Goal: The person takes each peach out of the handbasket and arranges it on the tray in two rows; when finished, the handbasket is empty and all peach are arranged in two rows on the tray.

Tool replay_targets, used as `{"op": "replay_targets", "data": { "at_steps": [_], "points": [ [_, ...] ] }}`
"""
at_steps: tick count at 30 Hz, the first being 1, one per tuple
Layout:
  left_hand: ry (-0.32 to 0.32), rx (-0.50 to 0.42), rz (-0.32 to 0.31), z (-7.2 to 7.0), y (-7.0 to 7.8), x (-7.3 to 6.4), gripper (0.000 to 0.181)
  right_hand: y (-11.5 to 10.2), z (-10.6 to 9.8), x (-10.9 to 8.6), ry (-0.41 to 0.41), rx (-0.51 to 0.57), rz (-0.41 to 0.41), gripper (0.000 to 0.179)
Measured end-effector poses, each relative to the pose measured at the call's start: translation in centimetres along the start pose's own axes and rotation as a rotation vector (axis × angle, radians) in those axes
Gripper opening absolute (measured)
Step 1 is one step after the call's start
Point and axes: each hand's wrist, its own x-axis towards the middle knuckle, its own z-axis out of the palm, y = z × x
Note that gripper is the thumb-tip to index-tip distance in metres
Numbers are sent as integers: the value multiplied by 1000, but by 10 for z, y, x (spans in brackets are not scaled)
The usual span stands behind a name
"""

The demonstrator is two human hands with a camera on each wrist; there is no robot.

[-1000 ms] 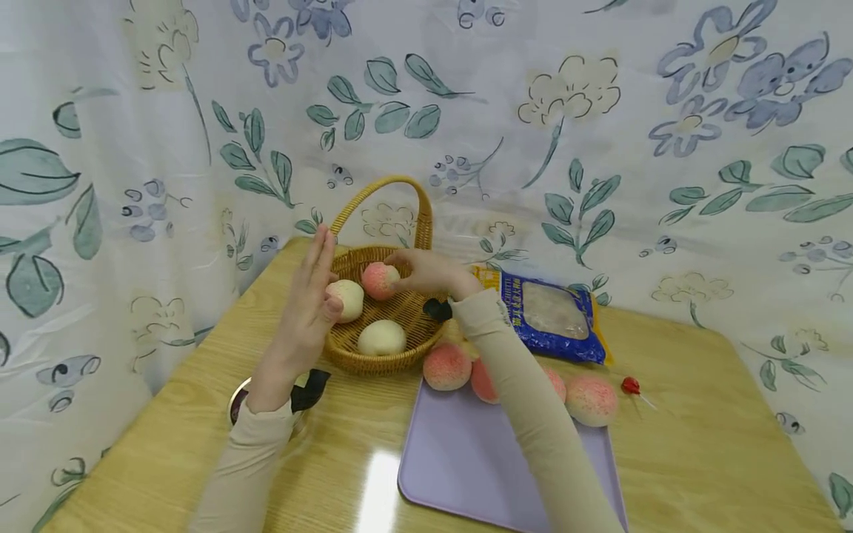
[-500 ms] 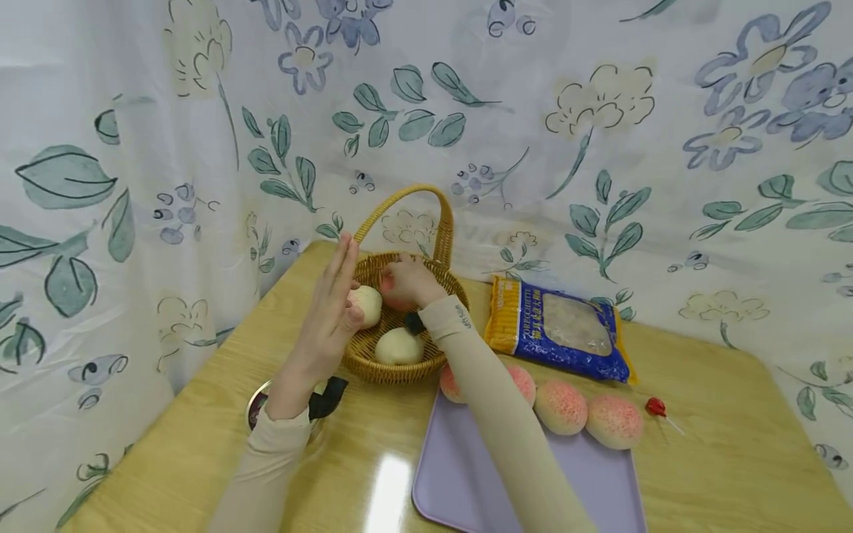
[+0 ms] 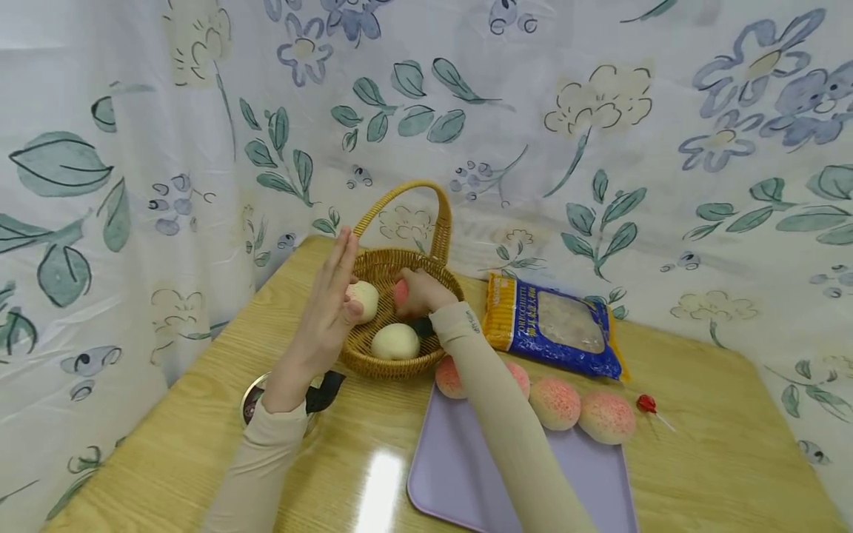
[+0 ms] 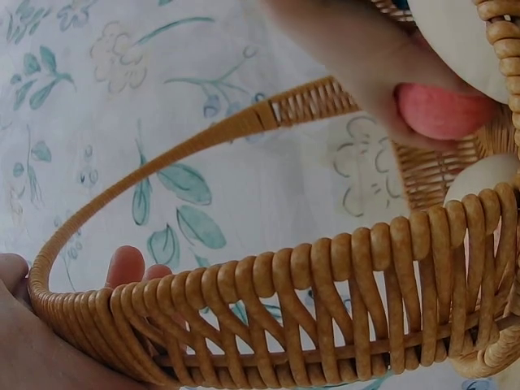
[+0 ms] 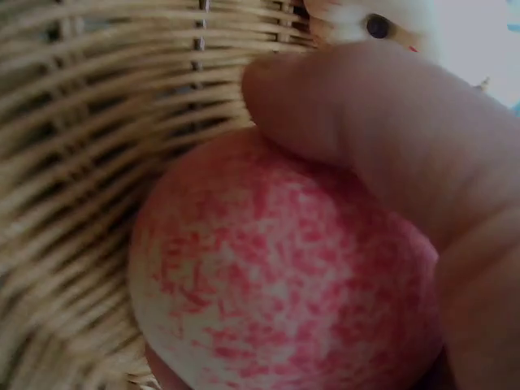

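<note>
My right hand (image 3: 426, 292) is inside the wicker basket (image 3: 389, 370), gripping a pink-and-cream peach (image 5: 276, 260). In the right wrist view the thumb lies over its top, and the woven wall is close behind. My left hand (image 3: 320, 326) holds the basket's left side at the handle base, its fingers pointing up along the outside in the head view. Fingertips (image 4: 126, 266) show past the handle base in the left wrist view. Two more pale peaches lie in the basket, one at the left (image 3: 363, 301) and one at the front (image 3: 395, 342).
A lilac tray (image 3: 460, 459) lies in front, with several pink peaches (image 3: 606, 417) along its far edge. Behind it is a blue and yellow pasta bag (image 3: 553, 326). A red lollipop (image 3: 647, 404) lies at the right. A round tin (image 3: 253, 400) sits partly behind my left wrist.
My right hand has gone deeper into the basket with the peach and turned over it. My left hand stays at the basket's left side. The head view has shifted slightly.
</note>
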Motion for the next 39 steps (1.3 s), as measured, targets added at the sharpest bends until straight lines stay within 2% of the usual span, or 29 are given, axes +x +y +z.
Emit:
{"op": "replay_targets", "data": {
  "at_steps": [4, 8, 13, 18, 21, 23, 26, 31, 35, 39],
  "points": [
    [9, -9, 13, 3, -1, 0, 84, 13, -4, -8, 17, 62, -48, 70],
    [20, -16, 36, 3, -3, 1, 81, 14, -24, -29, 87, 123, -122, 69],
    [10, -36, 35, 1, -4, 3, 82, 13, -48, -72, 176, 168, -186, 70],
    [-10, -63, 16, -2, -4, 4, 85, 20, -49, -123, 203, 229, -275, 68],
    [-23, -74, -5, -2, -2, 4, 86, 22, -41, -158, 192, 245, -312, 67],
    [-27, -81, -16, -1, -1, 5, 86, 24, -31, -178, 176, 234, -308, 68],
    [-33, -84, -33, -1, 0, 5, 86, 27, -9, -197, 163, 174, -319, 69],
    [-35, -73, -38, -4, 1, 4, 84, 29, 23, -206, 174, 89, -367, 69],
    [-28, -56, -6, -1, 2, 4, 80, 32, 38, -207, 194, 118, -410, 68],
    [-11, -53, 40, 2, 4, 7, 79, 34, 50, -207, 170, 107, -415, 64]
  ]
}}
